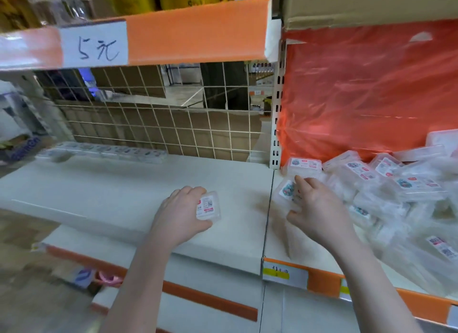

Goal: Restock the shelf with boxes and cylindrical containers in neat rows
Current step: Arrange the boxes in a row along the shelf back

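Observation:
My left hand (181,215) grips a small clear plastic box (209,206) with a white and red label, held just above the white shelf (99,191). To the right of the shelf seam, my right hand (314,208) pinches another clear box (286,191) with a cartoon sticker at the left edge of a loose heap of the same boxes (396,191). One more box (305,165) lies flat just behind that hand. A row of clear boxes (106,151) lines the back of the left shelf against the wire grid.
A wire grid (161,124) backs the left shelf, and a slotted upright post (277,104) divides the two bays. Orange plastic sheeting (366,89) hangs behind the heap. An orange price strip with a handwritten tag (95,46) runs overhead. Packaged goods (17,134) stand at far left.

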Action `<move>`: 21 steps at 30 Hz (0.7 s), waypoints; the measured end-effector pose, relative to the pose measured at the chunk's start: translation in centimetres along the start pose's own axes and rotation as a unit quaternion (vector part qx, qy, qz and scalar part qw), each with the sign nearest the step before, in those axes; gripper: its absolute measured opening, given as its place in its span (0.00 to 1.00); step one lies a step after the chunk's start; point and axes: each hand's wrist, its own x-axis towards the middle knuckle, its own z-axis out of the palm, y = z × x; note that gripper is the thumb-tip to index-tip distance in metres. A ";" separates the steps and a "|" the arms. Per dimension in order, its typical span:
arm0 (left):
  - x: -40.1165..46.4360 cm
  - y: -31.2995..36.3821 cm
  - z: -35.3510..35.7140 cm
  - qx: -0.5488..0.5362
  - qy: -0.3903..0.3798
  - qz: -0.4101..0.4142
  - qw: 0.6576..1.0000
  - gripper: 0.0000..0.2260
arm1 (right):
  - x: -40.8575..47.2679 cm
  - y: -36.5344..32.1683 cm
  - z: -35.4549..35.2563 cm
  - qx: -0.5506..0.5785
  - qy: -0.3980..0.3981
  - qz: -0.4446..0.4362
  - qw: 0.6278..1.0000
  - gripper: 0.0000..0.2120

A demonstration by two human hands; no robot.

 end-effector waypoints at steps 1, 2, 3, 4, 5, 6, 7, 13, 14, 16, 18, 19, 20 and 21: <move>-0.2 -0.9 -0.3 -0.004 0.001 -0.002 1.000 0.26 | 0.1 -1.0 0.2 -0.003 -0.001 -0.007 1.000 0.32; -0.5 -1.8 -0.6 -0.007 0.001 -0.004 1.000 0.27 | 0.3 -2.1 0.4 -0.003 -0.002 -0.013 1.000 0.32; -0.7 -2.7 -0.8 -0.009 0.001 -0.006 1.000 0.27 | 0.4 -3.0 0.6 -0.004 -0.004 -0.019 1.000 0.32; -1.0 -3.9 -1.2 -0.010 0.003 -0.009 1.000 0.27 | 0.5 -4.4 0.9 -0.005 -0.004 -0.025 1.000 0.31; -1.4 -5.2 -1.5 -0.012 0.004 -0.013 1.000 0.27 | 0.6 -5.8 1.3 -0.007 -0.006 -0.031 0.999 0.31; -1.8 -6.8 -1.9 -0.015 0.006 -0.016 1.000 0.28 | 0.8 -7.4 1.7 -0.010 -0.009 -0.037 0.999 0.31; -2.2 -8.4 -2.3 -0.017 0.006 -0.018 1.000 0.27 | 0.9 -9.1 2.1 -0.011 -0.012 -0.042 0.999 0.31; -4.4 -19.9 -4.7 -0.020 0.006 -0.024 0.999 0.27 | 1.7 -20.6 5.7 -0.003 -0.020 -0.061 0.998 0.28; -4.7 -22.3 -5.2 -0.020 0.004 -0.026 0.999 0.27 | 2.0 -22.9 6.5 0.000 -0.022 -0.063 0.998 0.28; -5.3 -26.7 -6.4 -0.021 0.004 -0.035 0.999 0.26 | 2.6 -26.8 7.8 0.005 -0.027 -0.071 0.997 0.30; -5.7 -30.3 -7.6 -0.013 0.010 -0.044 0.999 0.26 | 3.1 -30.1 8.6 0.009 -0.031 -0.072 0.997 0.31; -5.9 -32.2 -8.2 -0.011 0.010 -0.049 0.999 0.26 | 3.5 -31.8 9.0 0.011 -0.033 -0.071 0.997 0.31; -6.2 -33.7 -8.8 -0.012 0.009 -0.053 0.998 0.27 | 3.8 -33.3 9.3 0.013 -0.036 -0.071 0.997 0.32; -6.4 -35.2 -9.2 -0.013 0.007 -0.057 0.998 0.27 | 4.2 -34.8 9.6 0.013 -0.040 -0.070 0.997 0.32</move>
